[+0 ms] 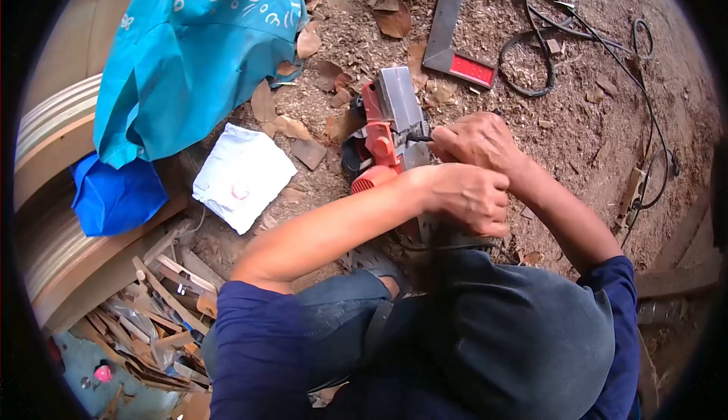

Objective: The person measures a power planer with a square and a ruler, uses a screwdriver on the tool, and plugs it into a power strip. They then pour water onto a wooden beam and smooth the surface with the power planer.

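A red electric hand planer lies on the shavings-covered ground with its grey metal sole turned up. My right hand is beside the sole, its fingers pinched around a thin dark tool whose tip reaches the planer's middle. I cannot make out what kind of tool it is. Nearer my body, my left hand is curled closed over the planer's near end, just below the right hand. Whatever lies inside its fingers is hidden.
A try square with a red part lies beyond the planer, and a black cable loops at right. Left are a teal bag, a white cloth bundle, a blue bag, curved wood and wood scraps.
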Demonstrator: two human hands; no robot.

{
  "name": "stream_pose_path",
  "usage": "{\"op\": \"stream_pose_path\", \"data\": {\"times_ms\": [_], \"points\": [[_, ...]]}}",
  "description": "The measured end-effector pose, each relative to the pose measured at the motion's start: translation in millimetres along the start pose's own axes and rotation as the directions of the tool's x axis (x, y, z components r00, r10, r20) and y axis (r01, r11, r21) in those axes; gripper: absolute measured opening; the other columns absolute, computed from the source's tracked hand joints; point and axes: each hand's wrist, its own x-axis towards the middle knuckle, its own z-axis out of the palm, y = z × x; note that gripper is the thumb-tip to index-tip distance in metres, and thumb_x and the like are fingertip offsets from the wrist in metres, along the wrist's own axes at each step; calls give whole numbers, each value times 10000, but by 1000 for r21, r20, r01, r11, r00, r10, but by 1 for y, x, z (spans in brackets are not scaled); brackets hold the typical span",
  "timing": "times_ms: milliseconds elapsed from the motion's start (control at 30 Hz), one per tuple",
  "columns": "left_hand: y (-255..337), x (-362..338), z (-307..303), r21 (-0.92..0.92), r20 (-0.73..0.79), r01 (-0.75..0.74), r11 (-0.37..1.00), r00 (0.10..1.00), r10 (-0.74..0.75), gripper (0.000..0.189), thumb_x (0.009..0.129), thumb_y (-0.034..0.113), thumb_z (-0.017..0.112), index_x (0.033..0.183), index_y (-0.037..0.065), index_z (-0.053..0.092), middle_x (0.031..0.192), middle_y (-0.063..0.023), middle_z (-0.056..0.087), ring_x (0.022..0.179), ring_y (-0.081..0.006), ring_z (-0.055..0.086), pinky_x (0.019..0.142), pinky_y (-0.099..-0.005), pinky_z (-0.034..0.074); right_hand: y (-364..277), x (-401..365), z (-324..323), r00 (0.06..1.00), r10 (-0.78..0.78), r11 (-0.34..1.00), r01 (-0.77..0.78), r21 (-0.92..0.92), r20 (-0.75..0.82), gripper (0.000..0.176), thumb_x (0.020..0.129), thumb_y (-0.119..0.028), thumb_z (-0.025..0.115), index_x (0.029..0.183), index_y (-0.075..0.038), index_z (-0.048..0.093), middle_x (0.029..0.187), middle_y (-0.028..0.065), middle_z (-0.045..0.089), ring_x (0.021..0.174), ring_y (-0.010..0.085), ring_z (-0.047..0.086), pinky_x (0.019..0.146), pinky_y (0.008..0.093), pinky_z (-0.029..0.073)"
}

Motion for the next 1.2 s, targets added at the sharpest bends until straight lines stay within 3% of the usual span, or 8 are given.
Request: {"op": "stream_pose_path", "data": {"times_ms": [67,100,300,633,800,867,967,1200], "points": [[2,-6,-2,-30,215,-68,997,974,73,92,840,247,625,856,162,593,630,52,575,634,-154,612,710,-301,479,-2,2,-4,999,-30,999,32,31,-45,203,885,-310,671,928,-127,594,674,75,644,666,302,695,567,440,515],[1,-4,-1,-62,204,-56,996,977,68,93,826,217,629,794,158,565,580,44,564,563,-166,627,599,-317,502,-2,3,-4,999,-24,999,26,42,-35,200,880,-310,681,916,-131,601,679,66,648,674,300,700,565,436,522],[2,5,8,-58,91,99,993,991,-93,87,800,187,642,795,158,560,600,30,584,569,-149,684,459,-324,527,-2,-1,6,999,-10,1000,9,-28,-46,212,864,-325,704,842,-140,604,650,45,634,638,278,690,525,435,516],[-5,16,3,-235,-196,322,917,908,-369,128,824,152,632,939,146,689,646,26,592,588,-139,683,499,-309,539,10,-6,23,992,62,998,-62,5,-111,271,852,-352,745,734,-167,586,549,54,548,507,276,605,456,420,438],[-11,9,13,-323,-335,303,896,849,-408,318,794,125,665,1102,132,743,701,-5,660,594,-179,685,542,-360,556,-3,1,14,969,180,955,-131,267,-168,301,840,-331,750,680,-137,585,538,89,545,484,292,584,450,421,422],[-5,5,19,-260,-311,306,916,872,-379,346,780,121,674,1116,132,754,702,-15,674,593,-183,683,558,-372,559,-6,-3,15,961,200,966,-161,202,-192,299,859,-344,736,696,-136,595,552,87,565,502,304,597,465,432,431],[-5,13,5,-237,-313,273,932,887,-339,304,800,133,682,1091,143,769,646,15,612,569,-149,656,522,-341,531,-3,-5,13,976,218,971,-219,100,16,285,880,-379,726,748,-158,603,589,77,602,574,309,643,532,450,478],[22,23,-9,-120,-134,161,980,975,-177,352,869,223,651,1213,179,715,720,73,569,672,-91,617,570,-256,508,-9,-38,8,971,131,987,-145,-61,-202,214,943,-333,689,886,-145,605,745,45,689,736,266,714,653,436,550]]}}
